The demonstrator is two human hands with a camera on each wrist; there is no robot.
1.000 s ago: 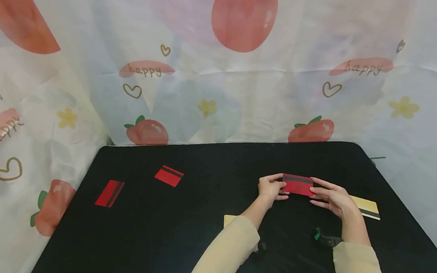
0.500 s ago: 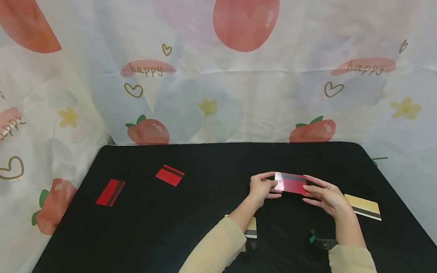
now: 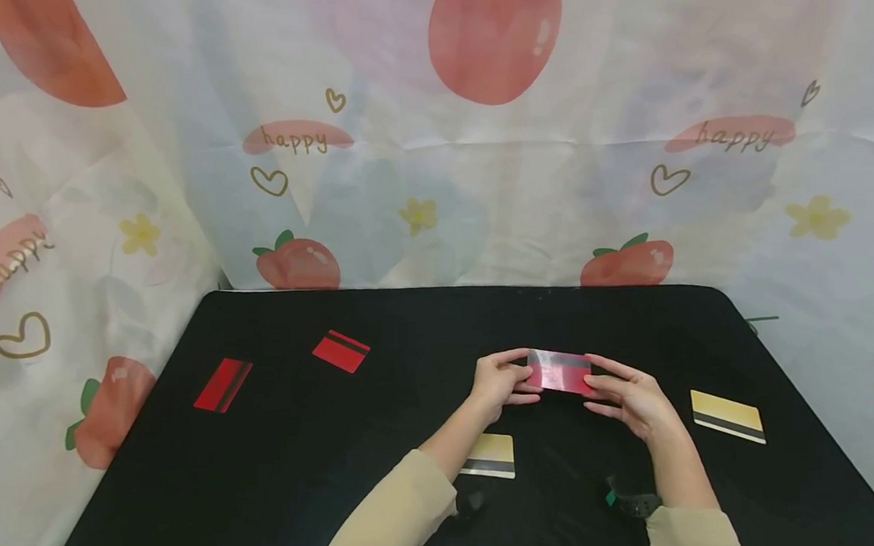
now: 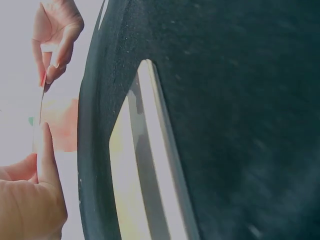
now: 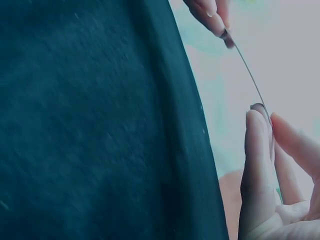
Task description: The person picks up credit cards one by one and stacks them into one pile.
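Observation:
A glossy red card (image 3: 559,372) with a dark stripe is held up between both hands, glare across its face. My left hand (image 3: 498,384) pinches its left end in the head view. At the opposite end, my right hand (image 3: 635,396) pinches it between thumb and fingers. In the right wrist view the card (image 5: 248,70) shows edge-on as a thin line running from one hand to the other. Under the left forearm lies a gold card (image 3: 491,456) with a dark stripe, partly hidden by the arm; it fills much of the left wrist view.
Two red striped cards, one farther left (image 3: 223,385) and one farther back (image 3: 342,351), lie on the black table (image 3: 307,481). Another gold card (image 3: 728,416) lies to the right of the right hand. A printed curtain (image 3: 492,194) hangs behind the table.
Both hands have shifted left with the red card between them, and glare has spread over it. More of both gold cards has come into sight.

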